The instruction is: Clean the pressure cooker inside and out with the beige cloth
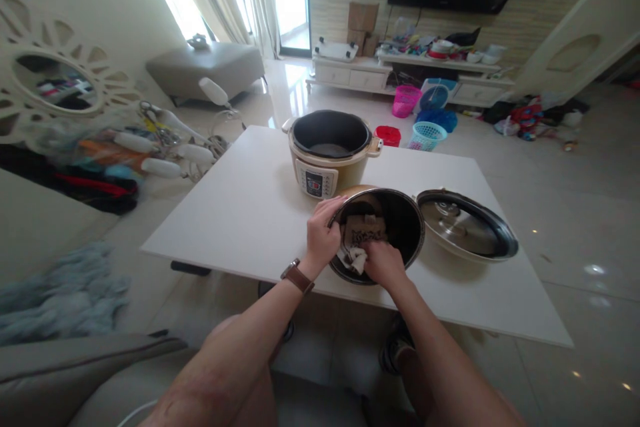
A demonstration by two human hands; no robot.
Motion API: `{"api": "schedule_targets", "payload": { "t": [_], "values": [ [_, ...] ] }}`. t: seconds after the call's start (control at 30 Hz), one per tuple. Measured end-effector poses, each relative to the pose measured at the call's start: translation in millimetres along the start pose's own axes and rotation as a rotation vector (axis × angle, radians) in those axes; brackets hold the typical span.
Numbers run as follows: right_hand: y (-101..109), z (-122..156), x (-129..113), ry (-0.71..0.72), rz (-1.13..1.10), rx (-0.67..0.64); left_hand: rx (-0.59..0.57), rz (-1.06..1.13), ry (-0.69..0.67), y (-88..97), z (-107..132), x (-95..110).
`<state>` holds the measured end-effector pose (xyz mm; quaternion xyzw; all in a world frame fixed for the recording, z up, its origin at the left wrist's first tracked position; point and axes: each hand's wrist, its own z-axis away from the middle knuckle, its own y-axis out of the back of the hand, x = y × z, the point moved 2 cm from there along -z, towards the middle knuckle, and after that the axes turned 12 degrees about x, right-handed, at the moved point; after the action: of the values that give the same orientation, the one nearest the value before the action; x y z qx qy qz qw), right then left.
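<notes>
My left hand (pixel 323 233) grips the rim of a dark inner pot (pixel 407 223), which is tilted so that its mouth faces me at the table's near edge. Inside the pot, my right hand (pixel 384 263) is closed on a pale cloth (pixel 367 228) with a dark pattern; part of it lies bunched against the pot's wall. Behind the pot stands an electric pressure cooker (pixel 327 163), uncovered, its control panel toward me. To the right, a round lid (pixel 465 227) lies with its metal underside up.
The white table (pixel 240 213) carries these things. A floor lamp with white shades (pixel 163 167) stands close to its left side. Beyond the far edge are a red bin (pixel 387 136), a light-blue basket (pixel 427 136) and a pink basket (pixel 406 101). A grey sofa (pixel 90 373) is at the lower left.
</notes>
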<state>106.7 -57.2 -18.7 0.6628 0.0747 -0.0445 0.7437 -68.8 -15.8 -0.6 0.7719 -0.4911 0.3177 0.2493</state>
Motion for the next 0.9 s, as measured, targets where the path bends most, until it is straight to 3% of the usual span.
{"api": "schedule_targets", "payload": {
  "t": [0.1,0.2,0.3,0.37,0.5,0.63,0.77,0.9],
  "values": [
    [0.7,-2.5,14.1,-0.139,-0.147,0.074,-0.009,-0.004,-0.049,-3.3,7.2,5.7],
    [-1.3,-8.2,26.9,-0.275,-0.421,0.235,0.044,-0.038,-0.051,-9.4,18.8,11.8],
    [-9.8,-11.9,19.1,-0.247,-0.747,0.341,0.094,-0.039,-0.043,-15.9,28.3,17.4],
    [-15.6,-11.3,4.0,-0.150,-0.843,0.297,0.091,-0.025,-0.051,-17.8,30.3,19.3],
    [-15.0,-4.2,-16.2,-0.013,-0.544,0.097,0.073,-0.057,-0.047,-11.6,22.8,16.2],
    [-2.9,1.9,-7.8,0.000,-0.146,-0.012,0.073,-0.088,-0.040,-2.1,8.0,10.5],
    [4.3,3.5,0.6,-0.021,-0.011,-0.006,0.010,-0.073,-0.030,-2.1,-1.4,5.7],
    [8.3,1.0,10.0,-0.095,-0.066,0.067,-0.018,-0.047,-0.003,-6.0,-1.2,2.2]
  ]
}}
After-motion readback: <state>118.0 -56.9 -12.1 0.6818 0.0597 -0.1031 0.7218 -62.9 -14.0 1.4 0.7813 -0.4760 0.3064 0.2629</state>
